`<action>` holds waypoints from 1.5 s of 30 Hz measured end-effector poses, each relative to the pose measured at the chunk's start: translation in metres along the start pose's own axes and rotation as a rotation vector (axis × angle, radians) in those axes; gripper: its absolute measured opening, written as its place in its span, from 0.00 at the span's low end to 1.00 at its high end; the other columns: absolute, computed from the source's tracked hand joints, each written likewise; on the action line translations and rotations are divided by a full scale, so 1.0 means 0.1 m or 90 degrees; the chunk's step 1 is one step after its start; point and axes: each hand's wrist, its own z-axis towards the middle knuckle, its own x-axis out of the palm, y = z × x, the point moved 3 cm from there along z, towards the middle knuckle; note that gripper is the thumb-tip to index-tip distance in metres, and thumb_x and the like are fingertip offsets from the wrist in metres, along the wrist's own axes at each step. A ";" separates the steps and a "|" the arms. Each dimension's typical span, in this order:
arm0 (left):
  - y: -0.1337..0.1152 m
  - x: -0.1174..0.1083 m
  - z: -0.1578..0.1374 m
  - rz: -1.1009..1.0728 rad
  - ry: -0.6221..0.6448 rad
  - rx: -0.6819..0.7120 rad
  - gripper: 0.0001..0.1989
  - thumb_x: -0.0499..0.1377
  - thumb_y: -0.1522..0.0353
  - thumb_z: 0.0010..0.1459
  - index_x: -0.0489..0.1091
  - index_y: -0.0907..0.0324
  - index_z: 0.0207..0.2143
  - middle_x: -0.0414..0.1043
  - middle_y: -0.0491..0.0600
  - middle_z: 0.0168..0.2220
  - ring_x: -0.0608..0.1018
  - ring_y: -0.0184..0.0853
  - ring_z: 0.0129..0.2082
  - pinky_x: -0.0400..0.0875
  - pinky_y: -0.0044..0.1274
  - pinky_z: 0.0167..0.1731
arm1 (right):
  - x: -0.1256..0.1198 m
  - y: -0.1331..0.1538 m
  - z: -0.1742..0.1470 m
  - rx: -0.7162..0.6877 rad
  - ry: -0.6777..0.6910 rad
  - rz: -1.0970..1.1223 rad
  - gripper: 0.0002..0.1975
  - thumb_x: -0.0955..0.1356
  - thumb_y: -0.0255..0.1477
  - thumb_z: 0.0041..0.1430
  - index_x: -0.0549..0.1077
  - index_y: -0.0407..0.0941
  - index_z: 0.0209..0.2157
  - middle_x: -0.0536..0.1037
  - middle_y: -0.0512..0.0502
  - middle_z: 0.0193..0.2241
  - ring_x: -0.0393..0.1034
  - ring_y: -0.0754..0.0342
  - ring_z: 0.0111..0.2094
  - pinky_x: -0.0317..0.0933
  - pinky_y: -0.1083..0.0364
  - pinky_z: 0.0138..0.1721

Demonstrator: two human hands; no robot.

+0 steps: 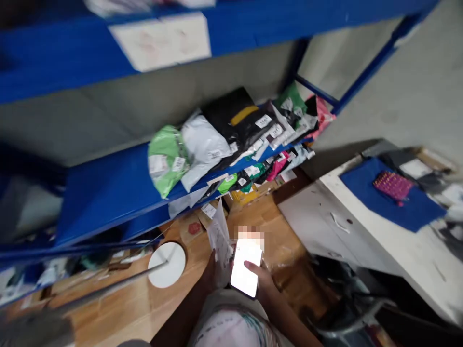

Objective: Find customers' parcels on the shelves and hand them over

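Observation:
In the lower middle of the head view, my right hand (265, 280) is closed round a smartphone (244, 274). Its screen glows bright white, and my thumb lies across it. My left hand (211, 267) grips a whitish, crumpled packet (220, 231) that stands up beside the phone; whether it is plastic or paper is too blurred to tell. Most of my left fingers are hidden behind the packet.
Ahead stands a blue shelf rack (104, 183) with a green parcel (167, 161), a white parcel (206, 142) and a black parcel (235, 120). A white desk (347, 202) with a purple pouch (393, 186) is at right. A round white base (167, 265) rests on the floor.

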 end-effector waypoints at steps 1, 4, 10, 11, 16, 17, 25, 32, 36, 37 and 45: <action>0.10 0.06 -0.21 -0.035 -0.006 0.035 0.33 0.54 0.40 0.48 0.75 0.57 0.40 0.76 0.52 0.24 0.80 0.44 0.29 0.76 0.34 0.32 | 0.09 0.07 -0.20 0.026 0.051 0.012 0.26 0.75 0.44 0.37 0.75 0.43 0.38 0.81 0.40 0.29 0.77 0.40 0.30 0.69 0.41 0.37; 0.15 0.08 -0.90 -0.134 -0.051 0.165 0.30 0.61 0.44 0.45 0.75 0.57 0.41 0.79 0.53 0.32 0.81 0.44 0.35 0.76 0.33 0.40 | 0.29 0.29 -0.74 0.027 0.161 -0.040 0.27 0.69 0.47 0.41 0.76 0.44 0.40 0.81 0.39 0.32 0.76 0.40 0.33 0.68 0.42 0.37; 0.15 -0.41 -2.88 -0.164 -0.200 0.497 0.29 0.70 0.60 0.42 0.71 0.59 0.48 0.78 0.53 0.45 0.78 0.45 0.45 0.73 0.33 0.48 | 0.80 0.34 -1.58 -0.085 0.344 -0.297 0.36 0.59 0.56 0.47 0.71 0.46 0.49 0.76 0.37 0.40 0.70 0.43 0.31 0.66 0.42 0.36; 0.23 -0.55 -3.23 -0.147 -0.253 0.551 0.29 0.70 0.60 0.41 0.72 0.59 0.47 0.78 0.53 0.45 0.78 0.46 0.45 0.73 0.33 0.48 | 0.91 0.20 -1.70 -0.048 0.373 -0.313 0.36 0.59 0.56 0.46 0.71 0.47 0.49 0.76 0.38 0.37 0.70 0.43 0.31 0.66 0.43 0.34; 0.92 -1.53 -4.82 -0.143 -0.529 0.693 0.28 0.70 0.58 0.39 0.73 0.62 0.43 0.79 0.55 0.42 0.79 0.47 0.42 0.75 0.33 0.43 | 1.61 -1.08 -2.39 0.158 0.511 -0.332 0.35 0.64 0.57 0.39 0.72 0.48 0.45 0.76 0.42 0.28 0.71 0.42 0.31 0.65 0.46 0.32; 1.11 -1.77 -5.13 -0.158 -0.561 0.701 0.29 0.70 0.58 0.40 0.72 0.63 0.43 0.78 0.56 0.42 0.79 0.47 0.42 0.75 0.33 0.42 | 1.77 -1.42 -2.56 0.199 0.534 -0.321 0.34 0.66 0.55 0.38 0.73 0.49 0.43 0.77 0.43 0.29 0.72 0.42 0.31 0.65 0.45 0.33; 2.81 -3.80 -7.39 -0.308 -0.739 0.751 0.32 0.69 0.59 0.44 0.69 0.68 0.48 0.76 0.61 0.47 0.78 0.46 0.43 0.74 0.31 0.42 | 3.01 -4.23 -4.20 0.558 0.726 -0.257 0.26 0.73 0.43 0.37 0.76 0.48 0.41 0.80 0.42 0.32 0.74 0.40 0.34 0.65 0.43 0.40; 4.00 -4.89 -8.59 -0.423 -0.842 0.795 0.32 0.69 0.61 0.44 0.67 0.67 0.49 0.73 0.61 0.50 0.77 0.47 0.46 0.73 0.32 0.44 | 3.58 -5.91 -5.26 0.747 0.754 -0.393 0.31 0.73 0.42 0.38 0.75 0.46 0.47 0.81 0.40 0.36 0.75 0.42 0.35 0.66 0.45 0.39; 4.41 -5.34 -8.96 -0.493 -0.910 0.815 0.33 0.70 0.60 0.42 0.68 0.67 0.49 0.74 0.61 0.50 0.77 0.47 0.48 0.72 0.32 0.47 | 3.95 -6.67 -5.49 0.761 0.724 -0.474 0.26 0.72 0.43 0.43 0.76 0.45 0.43 0.82 0.38 0.36 0.76 0.42 0.35 0.66 0.45 0.40; 4.49 -5.45 -9.04 -0.510 -0.924 0.818 0.34 0.70 0.60 0.42 0.68 0.68 0.49 0.74 0.61 0.49 0.77 0.48 0.48 0.72 0.32 0.47 | 4.07 -6.85 -5.54 0.758 0.718 -0.477 0.26 0.71 0.44 0.44 0.76 0.45 0.44 0.82 0.39 0.38 0.76 0.43 0.35 0.67 0.45 0.41; 4.81 -6.69 -9.69 -0.575 -1.055 0.826 0.34 0.70 0.61 0.42 0.68 0.68 0.50 0.74 0.61 0.49 0.77 0.48 0.48 0.73 0.33 0.46 | 5.26 -8.56 -5.71 0.764 0.775 -0.510 0.27 0.67 0.48 0.53 0.72 0.47 0.51 0.80 0.40 0.45 0.77 0.45 0.35 0.70 0.43 0.37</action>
